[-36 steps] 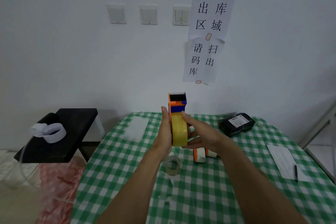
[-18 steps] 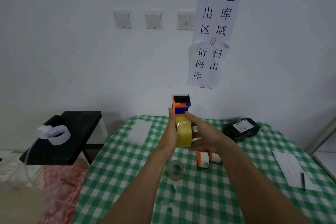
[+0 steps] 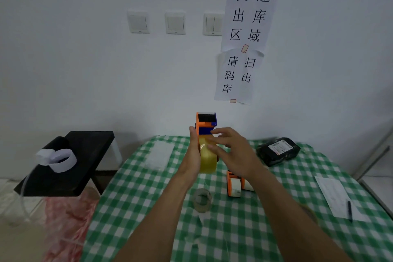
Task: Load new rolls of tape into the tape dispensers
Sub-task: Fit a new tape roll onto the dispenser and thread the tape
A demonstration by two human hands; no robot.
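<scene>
At frame centre, your left hand (image 3: 194, 153) still grips the orange-and-blue plastic tape dispenser (image 3: 205, 122) with its yellow tape roll (image 3: 208, 160) above the green-checked surface (image 3: 276, 208). Your right hand (image 3: 232, 153), clasping the roll a second ago, now hovers released: the roll looks seated. The white paper wall signs (image 3: 251, 10) read 快递出库区域 and 请扫码出库.

Single view: head-mounted wide-angle camera, person's eye level. Faces forward and slightly down, toward wall (image 3: 85, 70) behind table (image 3: 276, 229). Forearms enter from bottom edge, converge at frame centre; left hand (image 3: 192, 155) and right hand (image 3: 236, 153) close to lens, mid-frame. Table fills lower right half; far edge meets wall. Black side table (image 3: 85, 155) at left edge. Wall signs (image 3: 248, 34) in upper right. Wide-angle distortion bends frame edges. No second view; no overlap.
</scene>
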